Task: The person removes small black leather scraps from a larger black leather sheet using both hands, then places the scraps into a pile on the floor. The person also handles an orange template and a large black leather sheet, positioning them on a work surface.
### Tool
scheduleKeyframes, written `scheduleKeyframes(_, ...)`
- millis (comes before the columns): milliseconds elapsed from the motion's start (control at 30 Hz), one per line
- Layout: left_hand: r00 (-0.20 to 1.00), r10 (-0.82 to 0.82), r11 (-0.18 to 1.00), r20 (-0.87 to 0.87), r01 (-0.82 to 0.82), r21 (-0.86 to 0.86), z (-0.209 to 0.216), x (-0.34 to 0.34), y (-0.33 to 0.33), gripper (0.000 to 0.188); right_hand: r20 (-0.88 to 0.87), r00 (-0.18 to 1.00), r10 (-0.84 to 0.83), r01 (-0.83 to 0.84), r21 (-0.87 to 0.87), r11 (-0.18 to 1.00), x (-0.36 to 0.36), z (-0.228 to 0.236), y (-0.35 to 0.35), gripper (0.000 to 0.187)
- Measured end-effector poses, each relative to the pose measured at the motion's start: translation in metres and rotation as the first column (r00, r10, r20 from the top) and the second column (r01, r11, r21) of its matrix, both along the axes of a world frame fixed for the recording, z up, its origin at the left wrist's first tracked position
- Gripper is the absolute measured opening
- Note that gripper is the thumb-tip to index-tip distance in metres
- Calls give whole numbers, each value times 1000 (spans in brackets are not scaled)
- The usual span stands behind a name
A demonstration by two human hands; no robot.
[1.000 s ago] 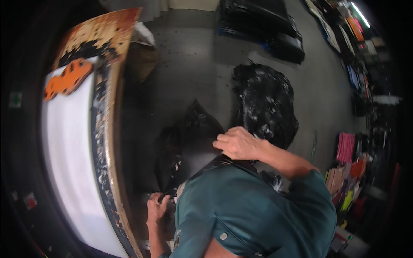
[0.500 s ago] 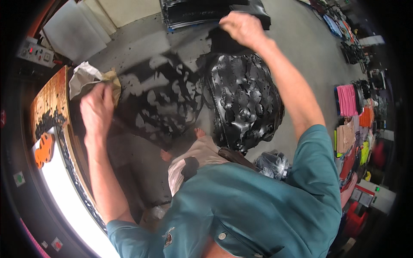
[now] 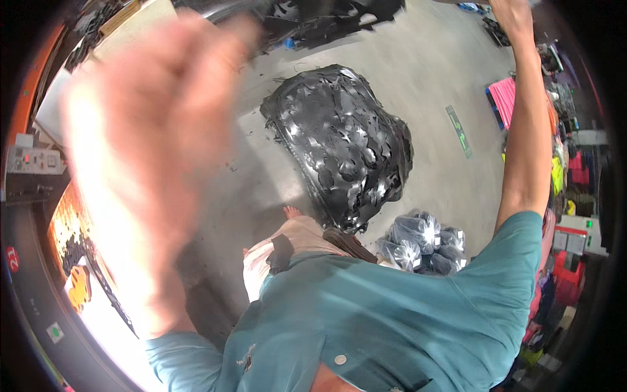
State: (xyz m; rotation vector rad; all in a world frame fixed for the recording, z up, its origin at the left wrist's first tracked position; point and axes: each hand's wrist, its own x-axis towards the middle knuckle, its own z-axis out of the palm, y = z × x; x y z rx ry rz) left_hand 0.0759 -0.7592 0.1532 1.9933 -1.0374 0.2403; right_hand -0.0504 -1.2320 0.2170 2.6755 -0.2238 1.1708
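Observation:
Close to the camera at the upper left, my raised left hand (image 3: 153, 111) is smeared by motion, and its grip does not show. My right hand (image 3: 514, 16) is stretched far out at the top right. Its fingers are cut off by the picture's edge, with a dark strip beside them. Between the hands, along the top, spreads a black sheet with cut-outs (image 3: 320, 25); whether either hand holds it I cannot tell. On the floor below lies a heap of glossy black cut-out sheets (image 3: 346, 144).
Clear plastic bags (image 3: 421, 238) with dark contents sit by my right side. At left are a brightly lit worktable (image 3: 108, 356), an orange-and-black cut piece (image 3: 80, 287) and a control box (image 3: 36, 160). Pink stacked material (image 3: 501, 101) stands at right; a green strip (image 3: 458, 130) marks the floor.
My left hand has risen toward the camera; my right hand has swung outward to the right. The dark cut-out sheet between them has left the floor area beside the heap. My view has shifted.

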Motion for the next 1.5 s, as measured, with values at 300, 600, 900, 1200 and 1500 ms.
scheduleKeyframes(300,666,-653,509,-360,739,442,-214,-163,-88,29,-259,948,-188,265,309,913,-330,-285,-14,45)
scheduleKeyframes(600,389,-579,372,-716,908,193,-298,-138,-86,45,-867,468,-169,873,483,-60,-445,-528,169,30)
scheduleKeyframes(900,560,-96,717,-823,612,333,-336,22,8,43,-670,672,315,664,734,144,-117,-561,220,39)
scheduleKeyframes(1200,585,20,775,-811,503,382,-374,210,16,43,-769,505,391,757,613,227,76,-516,185,43)
scheduleKeyframes(1500,699,-104,867,-707,412,280,-356,409,-35,36,-773,581,255,801,598,-14,177,-499,167,38)
